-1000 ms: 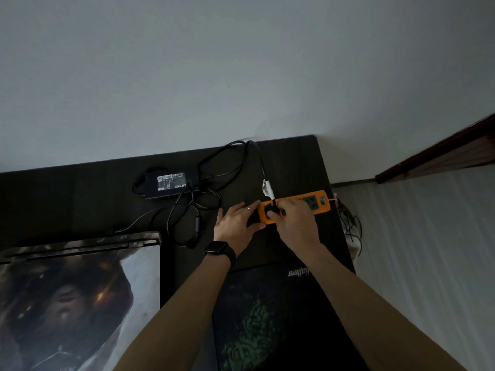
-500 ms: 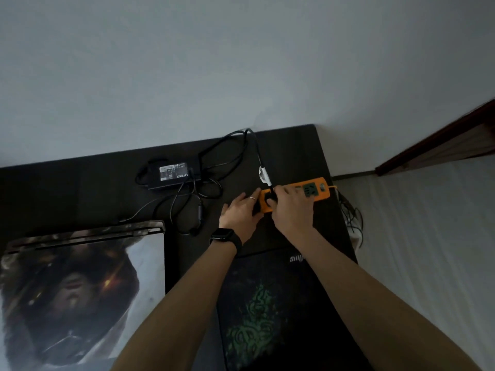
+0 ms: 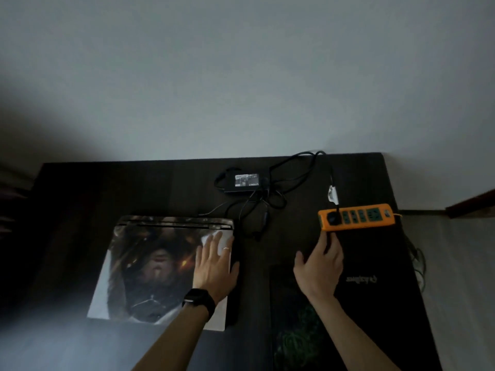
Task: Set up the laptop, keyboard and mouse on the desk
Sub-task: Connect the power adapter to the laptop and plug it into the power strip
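Observation:
A closed laptop (image 3: 150,266) with a picture on its lid lies on the dark desk (image 3: 107,188). My left hand (image 3: 215,266), with a watch on the wrist, rests flat and open on the lid's right part. My right hand (image 3: 320,266) hovers with fingers spread just below the orange power strip (image 3: 357,216). A black plug (image 3: 332,217) sits in the strip's left socket. Its cable runs to the black power adapter (image 3: 245,182). A dark mouse pad (image 3: 348,303) with a green logo lies under my right arm. No keyboard or mouse is visible.
Tangled black cables (image 3: 263,207) lie between the adapter and the laptop. The desk backs onto a pale wall (image 3: 241,76). Beyond the desk's right edge is the floor (image 3: 460,263) with more cords (image 3: 416,261) hanging down.
Both hands have let go of the power strip and plug. My left hand moved left onto the laptop lid; my right hand drew back. The view shifted left.

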The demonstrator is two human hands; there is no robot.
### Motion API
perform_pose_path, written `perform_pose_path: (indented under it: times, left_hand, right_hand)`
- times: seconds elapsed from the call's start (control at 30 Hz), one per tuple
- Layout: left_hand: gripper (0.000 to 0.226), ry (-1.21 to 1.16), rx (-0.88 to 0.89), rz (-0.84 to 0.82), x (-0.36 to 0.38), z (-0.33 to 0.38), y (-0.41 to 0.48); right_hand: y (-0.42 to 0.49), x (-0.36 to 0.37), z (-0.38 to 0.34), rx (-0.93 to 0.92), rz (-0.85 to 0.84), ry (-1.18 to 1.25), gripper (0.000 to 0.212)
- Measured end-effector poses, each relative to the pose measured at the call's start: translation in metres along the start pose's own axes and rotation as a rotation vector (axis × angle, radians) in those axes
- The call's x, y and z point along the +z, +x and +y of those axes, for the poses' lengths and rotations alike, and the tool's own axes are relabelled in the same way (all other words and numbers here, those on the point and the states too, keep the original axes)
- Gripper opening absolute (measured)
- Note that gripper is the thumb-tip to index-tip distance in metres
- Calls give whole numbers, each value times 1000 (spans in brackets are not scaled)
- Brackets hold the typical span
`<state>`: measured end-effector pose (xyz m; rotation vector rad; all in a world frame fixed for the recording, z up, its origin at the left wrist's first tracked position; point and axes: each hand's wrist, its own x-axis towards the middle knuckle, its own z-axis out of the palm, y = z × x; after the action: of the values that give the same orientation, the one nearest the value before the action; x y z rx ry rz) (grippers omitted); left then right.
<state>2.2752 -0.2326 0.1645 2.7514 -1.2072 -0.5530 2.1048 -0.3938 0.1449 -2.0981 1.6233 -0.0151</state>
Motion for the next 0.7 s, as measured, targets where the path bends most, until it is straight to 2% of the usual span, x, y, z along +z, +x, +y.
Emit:
perform_pose_path:
  times: [0.1,0.23,0.33,0.5,0.7]
  left_hand:
    - [84,60,-215,-203,-3,-44,-18]
    - [97,-35,-250,-276,-4,-60,-29]
    - [97,-55,-255,-264,-3,-65,-32]
    - [96,-82,-234,-238,1,-69,-35]
    - [98,-64,-244,-248,3,-69,-36]
  right_hand:
    - [-32,26,-34,-200,-203,11,75]
    - [-37,49,-78,-409,-392,-124,76]
    - [-36,60,-101,-361,-470,-263,84]
    - [-37,67,-113,-328,-530,-357,65]
    - [-39,71,-114,-275,-522,-363,60]
